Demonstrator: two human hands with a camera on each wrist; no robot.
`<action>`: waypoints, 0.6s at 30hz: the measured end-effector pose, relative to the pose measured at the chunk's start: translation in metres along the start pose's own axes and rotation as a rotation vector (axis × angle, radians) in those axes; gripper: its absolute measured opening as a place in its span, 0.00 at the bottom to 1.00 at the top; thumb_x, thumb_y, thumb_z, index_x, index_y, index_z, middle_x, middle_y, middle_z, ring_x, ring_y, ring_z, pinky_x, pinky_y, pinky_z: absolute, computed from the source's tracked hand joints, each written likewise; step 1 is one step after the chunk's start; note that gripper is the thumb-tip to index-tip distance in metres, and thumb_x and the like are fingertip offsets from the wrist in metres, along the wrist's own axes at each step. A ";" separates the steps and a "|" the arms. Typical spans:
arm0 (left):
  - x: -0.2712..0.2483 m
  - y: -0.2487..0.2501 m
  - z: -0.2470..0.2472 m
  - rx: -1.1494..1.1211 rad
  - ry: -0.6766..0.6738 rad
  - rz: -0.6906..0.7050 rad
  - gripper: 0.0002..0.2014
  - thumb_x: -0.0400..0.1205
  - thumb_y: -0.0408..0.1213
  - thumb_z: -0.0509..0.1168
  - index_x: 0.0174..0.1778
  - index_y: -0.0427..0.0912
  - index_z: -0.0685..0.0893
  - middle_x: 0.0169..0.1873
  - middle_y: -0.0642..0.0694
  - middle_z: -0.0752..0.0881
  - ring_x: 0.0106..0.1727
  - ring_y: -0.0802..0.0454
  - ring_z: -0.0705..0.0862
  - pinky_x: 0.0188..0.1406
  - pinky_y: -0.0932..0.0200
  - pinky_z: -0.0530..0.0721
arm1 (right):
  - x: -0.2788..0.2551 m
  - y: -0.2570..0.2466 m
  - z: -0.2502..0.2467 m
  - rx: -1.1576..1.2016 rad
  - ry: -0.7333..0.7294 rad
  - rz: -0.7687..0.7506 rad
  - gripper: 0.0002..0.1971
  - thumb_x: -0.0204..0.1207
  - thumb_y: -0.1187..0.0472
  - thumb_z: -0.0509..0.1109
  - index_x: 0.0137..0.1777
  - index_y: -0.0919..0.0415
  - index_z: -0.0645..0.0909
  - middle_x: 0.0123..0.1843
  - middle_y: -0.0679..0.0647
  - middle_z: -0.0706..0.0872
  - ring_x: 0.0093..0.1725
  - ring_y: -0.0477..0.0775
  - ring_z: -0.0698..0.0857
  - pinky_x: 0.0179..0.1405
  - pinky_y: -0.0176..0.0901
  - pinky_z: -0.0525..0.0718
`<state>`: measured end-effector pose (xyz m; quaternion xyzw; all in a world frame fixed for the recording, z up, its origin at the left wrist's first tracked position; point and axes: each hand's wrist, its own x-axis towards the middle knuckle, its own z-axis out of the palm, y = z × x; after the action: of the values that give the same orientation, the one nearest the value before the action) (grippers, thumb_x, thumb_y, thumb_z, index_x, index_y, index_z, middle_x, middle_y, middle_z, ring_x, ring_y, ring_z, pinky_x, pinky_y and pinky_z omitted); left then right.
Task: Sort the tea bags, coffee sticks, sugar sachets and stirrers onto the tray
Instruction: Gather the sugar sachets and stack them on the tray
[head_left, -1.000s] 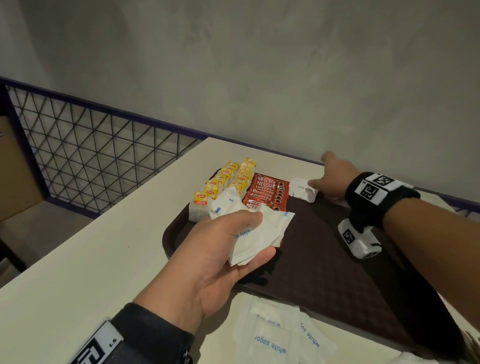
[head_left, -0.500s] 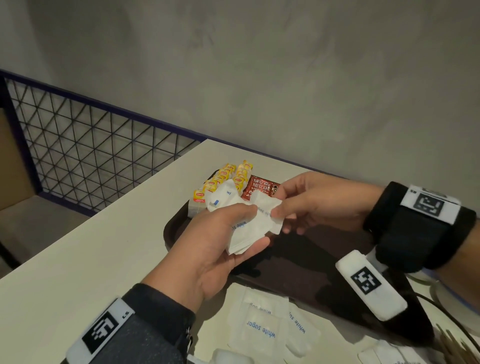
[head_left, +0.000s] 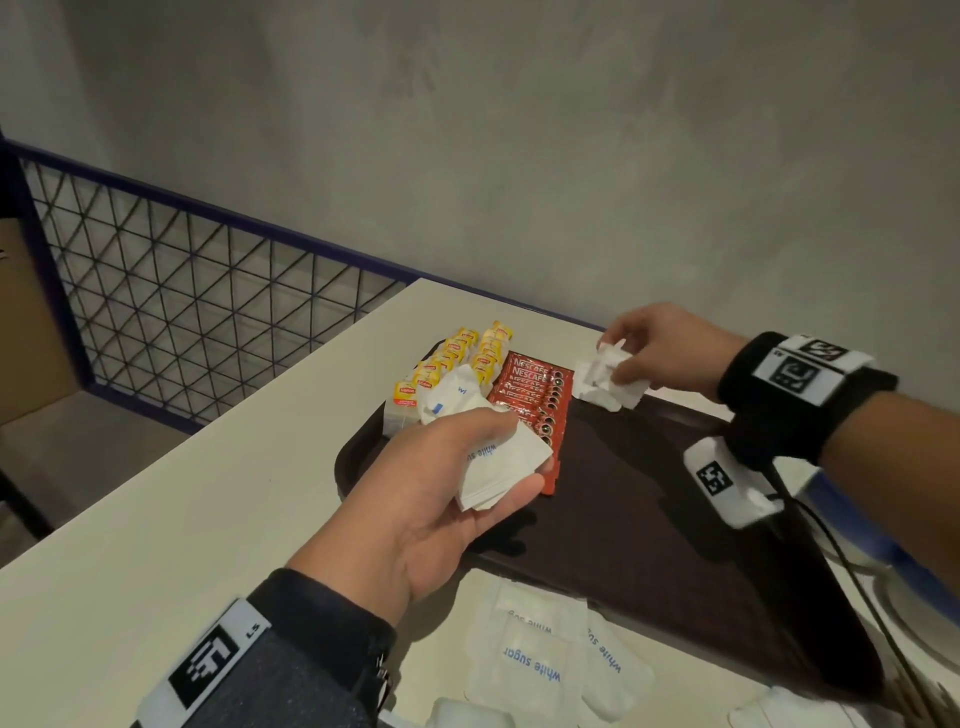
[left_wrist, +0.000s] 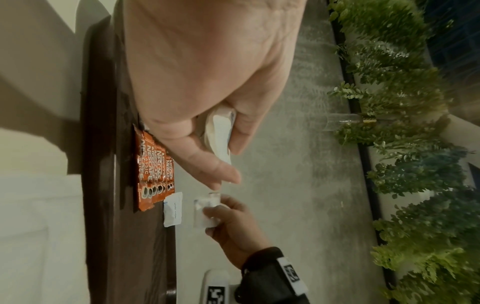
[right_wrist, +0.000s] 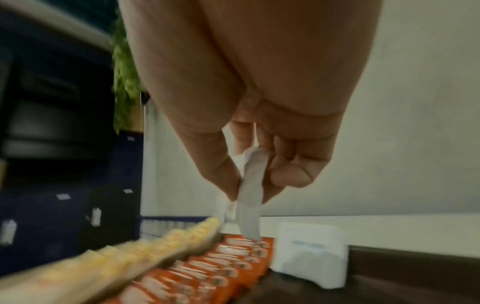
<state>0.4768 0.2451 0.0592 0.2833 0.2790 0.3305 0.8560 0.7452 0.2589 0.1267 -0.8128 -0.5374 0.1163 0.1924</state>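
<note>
A single sugar sachet (head_left: 605, 364) is pinched in the right hand (head_left: 660, 353) above the far edge of the tray (head_left: 675, 519), just over a sachet already lying there (head_left: 613, 397) — the grip narrow, thumb against fingertips with the packet hanging down between them, as the right wrist view shows. Beside that spot, to the left, a row of red coffee sticks (head_left: 535, 400) lies overlapped on the dark brown tray, and further left two rows of yellow-labelled tea bags (head_left: 457, 364) run toward the tray's far corner. Nearer, the left hand (head_left: 447, 499) hovers over the tray's left part with a stack of sugar sachets (head_left: 498, 462) in its grip, thumb on top and fingers curled beneath, the packets fanned a little. More loose sugar sachets (head_left: 540, 660) printed "white sugar" lie on the pale desk (head_left: 182, 519) in front of the tray's near rim. Beyond the desk's left edge stands a wire-mesh railing (head_left: 182, 291) — behind everything, a plain grey wall (head_left: 519, 130).
</note>
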 end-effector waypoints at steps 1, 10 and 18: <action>0.000 0.000 0.000 -0.002 0.000 -0.002 0.22 0.79 0.29 0.77 0.68 0.43 0.84 0.48 0.34 0.95 0.46 0.36 0.96 0.26 0.55 0.90 | 0.009 0.007 0.002 -0.091 -0.001 0.014 0.14 0.73 0.69 0.79 0.57 0.56 0.87 0.51 0.56 0.90 0.43 0.51 0.86 0.39 0.40 0.82; 0.006 -0.001 -0.003 0.019 0.020 0.010 0.23 0.77 0.29 0.78 0.68 0.43 0.84 0.48 0.35 0.95 0.45 0.37 0.96 0.26 0.54 0.90 | 0.054 0.037 0.028 -0.154 0.034 0.085 0.12 0.72 0.63 0.83 0.55 0.57 0.89 0.52 0.54 0.89 0.49 0.53 0.86 0.44 0.42 0.81; 0.004 -0.001 -0.001 0.009 -0.006 -0.003 0.20 0.79 0.30 0.77 0.67 0.42 0.84 0.47 0.34 0.95 0.43 0.36 0.96 0.24 0.55 0.90 | 0.058 0.046 0.030 -0.133 0.203 0.122 0.18 0.75 0.55 0.80 0.62 0.58 0.84 0.60 0.58 0.87 0.56 0.57 0.85 0.50 0.44 0.77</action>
<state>0.4791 0.2477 0.0562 0.2876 0.2784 0.3272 0.8560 0.7942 0.3017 0.0804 -0.8626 -0.4713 0.0091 0.1837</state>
